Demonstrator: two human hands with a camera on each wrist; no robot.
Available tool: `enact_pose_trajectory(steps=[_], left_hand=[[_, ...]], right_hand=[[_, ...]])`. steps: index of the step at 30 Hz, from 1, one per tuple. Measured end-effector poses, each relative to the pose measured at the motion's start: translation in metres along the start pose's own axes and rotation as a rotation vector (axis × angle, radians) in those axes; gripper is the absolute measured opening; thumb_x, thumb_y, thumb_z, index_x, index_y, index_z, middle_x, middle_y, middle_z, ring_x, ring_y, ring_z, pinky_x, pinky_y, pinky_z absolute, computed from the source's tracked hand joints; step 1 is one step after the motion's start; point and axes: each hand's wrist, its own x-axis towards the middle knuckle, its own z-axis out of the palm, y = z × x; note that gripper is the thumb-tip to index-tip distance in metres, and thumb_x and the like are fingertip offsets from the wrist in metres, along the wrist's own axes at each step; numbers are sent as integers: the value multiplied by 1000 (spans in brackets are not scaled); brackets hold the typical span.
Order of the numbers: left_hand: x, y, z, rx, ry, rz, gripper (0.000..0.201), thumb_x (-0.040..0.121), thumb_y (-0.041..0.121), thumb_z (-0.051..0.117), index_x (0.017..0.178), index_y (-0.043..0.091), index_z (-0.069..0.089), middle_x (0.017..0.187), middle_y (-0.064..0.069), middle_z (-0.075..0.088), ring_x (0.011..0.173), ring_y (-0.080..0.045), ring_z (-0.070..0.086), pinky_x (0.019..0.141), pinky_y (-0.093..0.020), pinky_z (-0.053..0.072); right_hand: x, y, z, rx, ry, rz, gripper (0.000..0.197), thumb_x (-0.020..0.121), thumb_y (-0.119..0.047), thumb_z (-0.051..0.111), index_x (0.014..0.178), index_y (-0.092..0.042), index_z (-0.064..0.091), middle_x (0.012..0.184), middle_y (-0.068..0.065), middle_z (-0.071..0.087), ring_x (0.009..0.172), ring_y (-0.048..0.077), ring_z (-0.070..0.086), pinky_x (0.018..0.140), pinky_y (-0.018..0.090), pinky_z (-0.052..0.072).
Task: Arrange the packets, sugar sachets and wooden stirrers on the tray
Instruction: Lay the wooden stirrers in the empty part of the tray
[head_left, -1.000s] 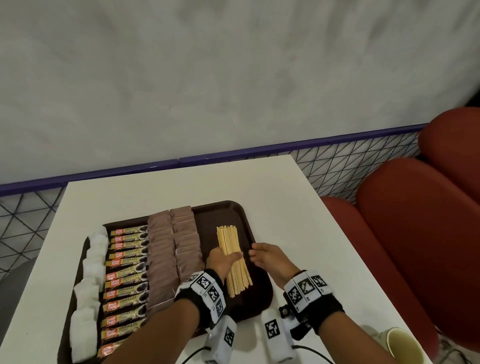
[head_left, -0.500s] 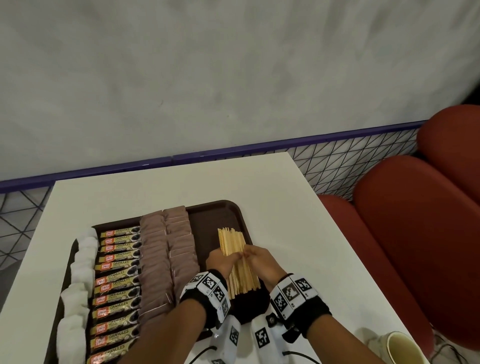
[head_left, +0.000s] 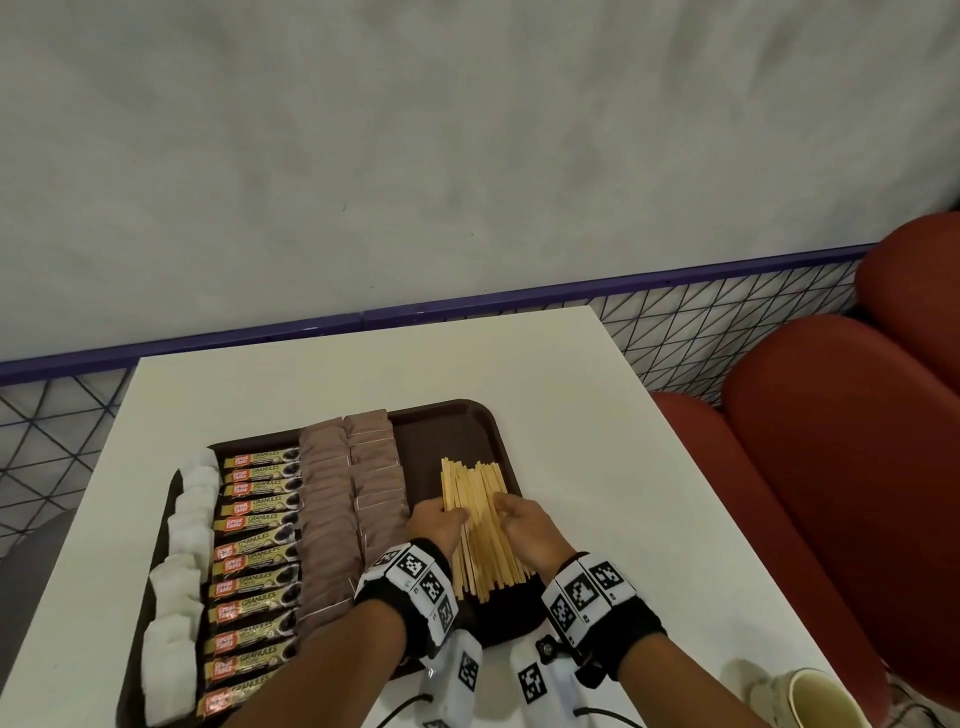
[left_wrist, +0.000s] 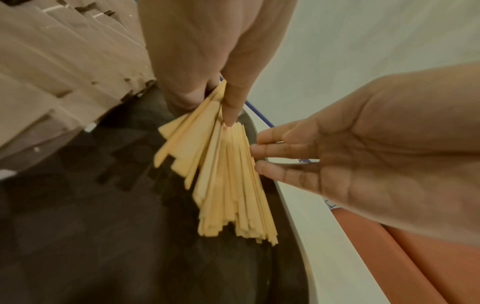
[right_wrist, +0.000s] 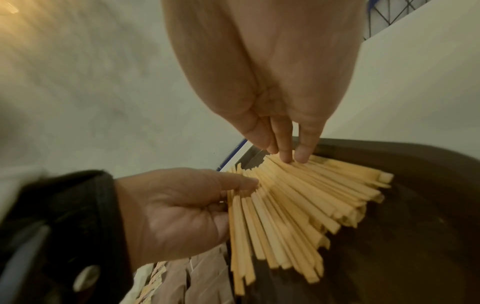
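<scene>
A fanned stack of wooden stirrers (head_left: 474, 493) lies on the right part of the dark brown tray (head_left: 467, 411). My left hand (head_left: 453, 515) grips the stack's left side, thumb on top and fingers curled beside it (left_wrist: 228, 111). My right hand (head_left: 503, 508) touches the stack's right edge with straight fingers (right_wrist: 285, 154). Left of the stirrers are two columns of brown sachets (head_left: 332, 519), a column of coffee packets (head_left: 257, 525) and white sugar sachets (head_left: 187, 535) along the tray's left edge.
The tray sits on a white table (head_left: 363, 374) against a grey wall. Red padded seats (head_left: 831, 467) stand to the right. A pale cup (head_left: 823, 701) is at the table's near right corner.
My right hand has moved left from beside the tray to touch the stirrers. The stack has fanned wider between both hands.
</scene>
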Motion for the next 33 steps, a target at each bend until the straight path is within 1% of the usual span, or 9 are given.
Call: enact_pose_trajectory(steps=[10,16,19,21,23,26,28,31,33], left_hand=[[-3,-3,-9,5,-36,12,18,84,-5,48,73,7,57,81,-14,56,78,-25,54,72,-34,43],[-7,1,-12,11,-4,-9,35,80,-13,45,54,10,37,60,-6,35,57,-18,36,56,-29,28],[-6,2,-17,65,-18,-56,23,83,-7,48,65,8,47,69,-7,45,66,-19,46,60,-31,40],[4,-3,-22,166,-33,-43,11,80,7,51,72,12,55,82,-10,56,81,-27,57,78,-41,53],[17,-10,-28,200,-35,-9,16,80,10,49,86,6,64,95,-12,63,93,-31,60,90,-50,50],[26,-7,-34,212,-34,57,23,87,2,45,100,-4,62,108,-23,63,102,-36,60,94,-51,48],[25,2,-40,211,-30,96,28,88,-2,42,110,-5,59,120,-25,58,113,-37,54,101,-49,43],[22,19,-50,298,-14,151,28,92,-5,39,107,2,61,116,-11,60,118,-26,50,99,-34,44],[24,28,-54,388,-18,181,30,91,-6,37,111,-4,59,120,-17,59,121,-31,49,99,-34,42]], right_hand=[[1,-2,12,-86,-37,-68,46,96,-2,28,142,-6,30,149,10,33,139,22,30,112,27,23],[2,-1,17,-102,-83,-112,45,97,-2,28,141,-5,33,149,10,35,139,20,30,113,25,22],[-1,3,16,-76,-77,-133,44,97,-2,28,140,-8,35,148,8,36,139,19,31,113,26,23],[-3,6,15,-75,-52,-147,44,97,-1,29,139,-10,37,147,8,38,138,19,32,111,25,25],[-5,10,17,-103,-48,-170,44,96,1,29,139,-9,38,146,8,39,136,19,34,108,20,26],[-8,11,22,-186,-65,-233,46,93,7,29,137,-5,40,142,10,44,133,19,40,99,10,26],[-7,12,24,-231,-56,-273,47,92,10,30,134,-5,44,139,10,47,132,19,42,104,14,28],[-2,18,30,-283,-62,-310,48,91,7,31,133,-10,47,140,7,47,134,23,37,114,29,29],[-3,20,34,-333,-83,-318,49,92,6,31,135,-14,45,145,3,41,138,22,28,116,33,24]])
